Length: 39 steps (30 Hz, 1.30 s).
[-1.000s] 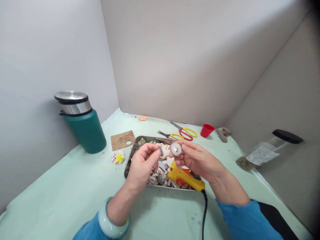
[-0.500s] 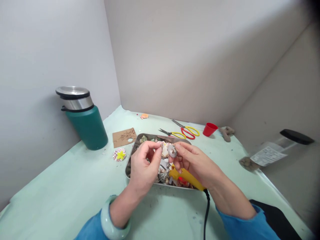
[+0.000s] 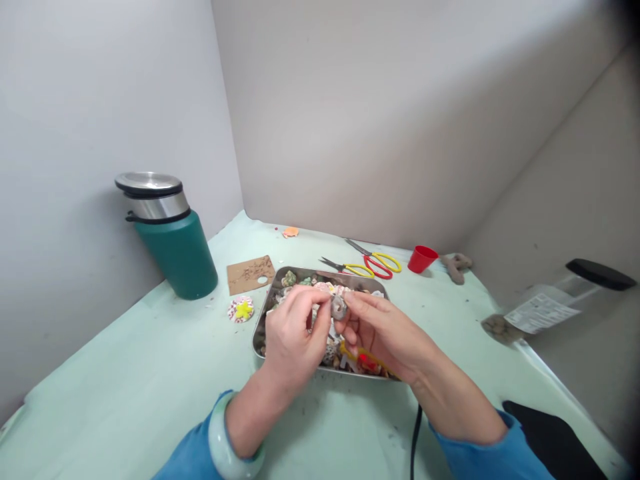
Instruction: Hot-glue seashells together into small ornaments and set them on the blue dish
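Above the tray, my right hand (image 3: 383, 330) pinches a small grey piece (image 3: 339, 307) that looks like a shell, with a pale rounded face. My left hand (image 3: 300, 330) is closed, thumb and forefinger pressed together at the piece's left edge; whatever sits between those fingertips is too small to make out. Both hands hover over a metal tray (image 3: 258, 333) full of shells and small stones. Partly hidden under my right hand is a yellow corded tool (image 3: 350, 351), apparently a glue gun, with its black cord (image 3: 415, 440) running toward the front edge.
To the left stand a green bottle (image 3: 175, 257), a brown card (image 3: 250, 273) and a round speckled disc with a yellow star (image 3: 243, 309). Behind the tray lie two pairs of scissors (image 3: 357, 269) and a red cup (image 3: 421, 259). A clear jar (image 3: 545, 310) leans at right.
My fingertips have come together: the left hand's pinch moved right to meet the grey piece, which shifted slightly left and turned. The right hand now covers more of the yellow tool.
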Available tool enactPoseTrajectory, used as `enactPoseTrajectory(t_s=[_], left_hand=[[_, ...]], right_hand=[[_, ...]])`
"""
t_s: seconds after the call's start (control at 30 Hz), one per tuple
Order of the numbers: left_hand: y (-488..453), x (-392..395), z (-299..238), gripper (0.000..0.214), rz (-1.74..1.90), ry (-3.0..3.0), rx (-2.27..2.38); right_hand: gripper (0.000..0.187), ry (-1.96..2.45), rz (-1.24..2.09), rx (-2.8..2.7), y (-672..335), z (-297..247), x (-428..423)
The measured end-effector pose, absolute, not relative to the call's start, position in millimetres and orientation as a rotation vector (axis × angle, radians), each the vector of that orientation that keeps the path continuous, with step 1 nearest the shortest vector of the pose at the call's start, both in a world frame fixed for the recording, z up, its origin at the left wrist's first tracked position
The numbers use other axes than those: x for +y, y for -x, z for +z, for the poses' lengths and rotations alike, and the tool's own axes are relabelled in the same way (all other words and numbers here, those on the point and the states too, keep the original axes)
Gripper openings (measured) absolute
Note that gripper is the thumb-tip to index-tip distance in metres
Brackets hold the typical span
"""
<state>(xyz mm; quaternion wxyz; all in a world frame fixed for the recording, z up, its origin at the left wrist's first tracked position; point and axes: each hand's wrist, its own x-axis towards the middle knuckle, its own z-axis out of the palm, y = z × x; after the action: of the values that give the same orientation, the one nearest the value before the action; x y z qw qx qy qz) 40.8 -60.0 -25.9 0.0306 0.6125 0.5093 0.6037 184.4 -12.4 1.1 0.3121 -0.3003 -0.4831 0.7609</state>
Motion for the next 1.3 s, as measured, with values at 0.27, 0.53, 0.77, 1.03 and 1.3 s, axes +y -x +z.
enactPoseTrajectory(t_s=[0.27,0.53,0.77,1.03,1.3], left_hand=[[-38.4,-58.8,-30.3,0.016,1.846,-1.853,1.499],[-38.4,-59.1,-29.0,0.021,1.781,-1.894,1.501],[-41.4,-60.0,-22.2,0.018,1.836,-1.640,1.426],[-39.6,-55.7,-16.1,0.014,1.647,-1.405,1.344],[-41.9,-55.9,-10.7,0.026,1.499,-1.188,1.070]], right_hand=[[0.034,0.819,2.020,-1.253,-183.5,-1.1,-13.4],[0.036,0.833,1.978,-1.226,-184.2,-2.9,-12.4],[0.029,0.719,2.060,-1.179,-186.6,-4.4,-10.0],[0.025,0.640,2.115,-1.180,-188.6,-3.8,-12.2],[0.028,0.536,2.117,-1.176,-188.6,-8.2,-12.2]])
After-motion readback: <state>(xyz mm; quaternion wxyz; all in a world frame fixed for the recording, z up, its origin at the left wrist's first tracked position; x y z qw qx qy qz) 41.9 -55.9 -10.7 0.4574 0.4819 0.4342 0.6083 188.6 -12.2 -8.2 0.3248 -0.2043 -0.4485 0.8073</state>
